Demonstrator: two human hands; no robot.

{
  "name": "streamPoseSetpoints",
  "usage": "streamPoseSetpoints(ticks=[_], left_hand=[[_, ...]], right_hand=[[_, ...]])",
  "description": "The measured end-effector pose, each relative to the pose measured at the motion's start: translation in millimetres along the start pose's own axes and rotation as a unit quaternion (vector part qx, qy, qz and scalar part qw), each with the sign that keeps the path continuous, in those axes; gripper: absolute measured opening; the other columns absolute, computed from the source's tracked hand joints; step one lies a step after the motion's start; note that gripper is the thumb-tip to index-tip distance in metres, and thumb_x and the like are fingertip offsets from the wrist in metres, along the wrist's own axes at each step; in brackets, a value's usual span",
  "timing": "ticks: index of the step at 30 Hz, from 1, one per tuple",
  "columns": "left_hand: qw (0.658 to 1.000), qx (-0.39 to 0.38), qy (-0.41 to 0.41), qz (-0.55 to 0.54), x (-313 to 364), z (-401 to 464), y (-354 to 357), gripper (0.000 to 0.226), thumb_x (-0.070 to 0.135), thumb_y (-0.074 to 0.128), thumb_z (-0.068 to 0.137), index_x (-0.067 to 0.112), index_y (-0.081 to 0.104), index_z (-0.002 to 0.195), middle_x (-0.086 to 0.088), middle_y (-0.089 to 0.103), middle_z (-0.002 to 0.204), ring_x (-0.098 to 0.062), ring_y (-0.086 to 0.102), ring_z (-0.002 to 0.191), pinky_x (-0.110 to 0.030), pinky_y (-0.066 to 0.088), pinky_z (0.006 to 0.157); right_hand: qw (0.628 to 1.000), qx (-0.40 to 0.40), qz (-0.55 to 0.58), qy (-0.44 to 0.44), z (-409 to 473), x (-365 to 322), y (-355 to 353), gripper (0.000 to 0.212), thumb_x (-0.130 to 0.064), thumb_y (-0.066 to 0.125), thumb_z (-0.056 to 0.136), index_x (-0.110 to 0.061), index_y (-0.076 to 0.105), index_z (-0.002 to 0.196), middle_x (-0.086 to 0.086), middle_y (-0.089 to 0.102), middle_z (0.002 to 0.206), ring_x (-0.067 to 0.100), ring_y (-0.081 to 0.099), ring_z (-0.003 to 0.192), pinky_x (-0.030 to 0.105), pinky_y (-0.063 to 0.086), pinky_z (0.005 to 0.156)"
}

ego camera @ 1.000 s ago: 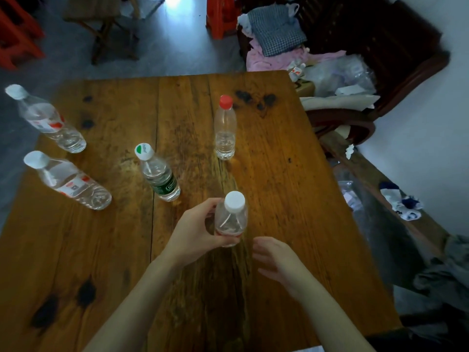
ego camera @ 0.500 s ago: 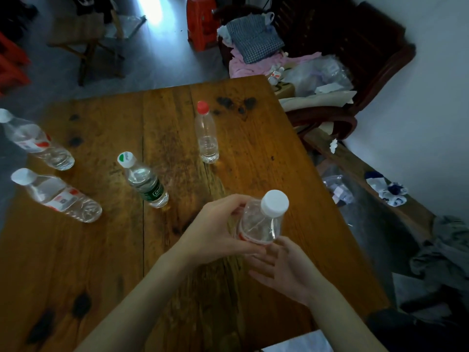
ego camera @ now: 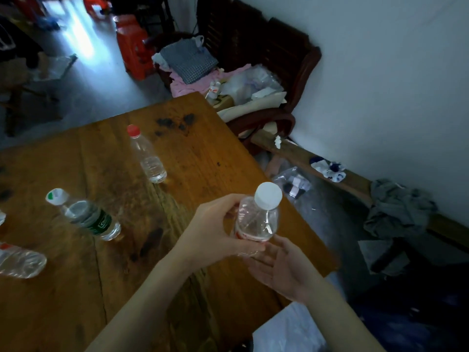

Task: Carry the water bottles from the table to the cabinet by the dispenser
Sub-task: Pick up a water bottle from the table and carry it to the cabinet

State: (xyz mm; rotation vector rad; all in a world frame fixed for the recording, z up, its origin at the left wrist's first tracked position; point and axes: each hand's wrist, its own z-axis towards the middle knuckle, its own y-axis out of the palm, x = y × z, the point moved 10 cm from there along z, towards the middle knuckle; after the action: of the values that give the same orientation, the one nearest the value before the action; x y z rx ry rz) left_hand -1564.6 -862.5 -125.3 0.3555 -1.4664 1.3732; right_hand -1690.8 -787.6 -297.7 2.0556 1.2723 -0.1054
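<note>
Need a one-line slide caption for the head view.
Left hand grips a white-capped bottle above the wooden table, right hand open beneath it.

Both bare forearms reach forward from the lower edge of the view. The left hand is raised, its fingers and thumb curled in a grip round a small water bottle. The right hand lies palm up just beneath, fingers straight, fingertips touching the bottle's base.

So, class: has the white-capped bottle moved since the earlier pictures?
Yes. The white-capped bottle has been lifted off the table and carried toward its right edge.
</note>
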Motion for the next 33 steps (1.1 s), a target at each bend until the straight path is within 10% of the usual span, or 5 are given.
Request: streamPoseSetpoints(ticks=[10,15,33], left_hand=[[0.982,-0.067,0.173,0.033,94.0,7.4,46.8,0.069,0.066,0.078,0.067,0.025,0.065,0.12,0.023,0.065,0.105,0.018,0.06,0.091,-0.001,0.046,0.082],[0.968,-0.118,0.223,-0.015,130.4,-8.8,80.7,0.07,0.068,0.076,0.067,0.023,0.066,0.119,0.017,0.071,0.11,0.002,0.069,0.096,-0.011,0.053,0.087],[0.834,-0.409,0.31,-0.202,324.7,-188.1,269.6,0.068,0.056,0.09,0.064,0.034,0.066,0.123,0.025,0.075,0.109,-0.001,0.073,0.102,-0.018,0.056,0.087]], right_hand=[[0.986,0.057,0.099,-0.123,-78.3,10.0,-50.8,0.049,-0.04,0.047,0.098,-0.001,0.071,0.115,0.022,0.068,0.121,0.03,0.069,0.106,0.038,0.058,0.082],[0.956,0.109,0.182,-0.2,-127.9,36.9,-81.2,0.05,-0.039,0.045,0.099,0.001,0.069,0.118,0.021,0.068,0.12,0.031,0.07,0.102,0.04,0.057,0.083],[0.756,0.316,0.435,-0.374,-365.9,265.1,-190.1,0.054,-0.038,0.039,0.101,0.004,0.072,0.1,0.021,0.074,0.103,0.031,0.074,0.091,0.042,0.055,0.084]])
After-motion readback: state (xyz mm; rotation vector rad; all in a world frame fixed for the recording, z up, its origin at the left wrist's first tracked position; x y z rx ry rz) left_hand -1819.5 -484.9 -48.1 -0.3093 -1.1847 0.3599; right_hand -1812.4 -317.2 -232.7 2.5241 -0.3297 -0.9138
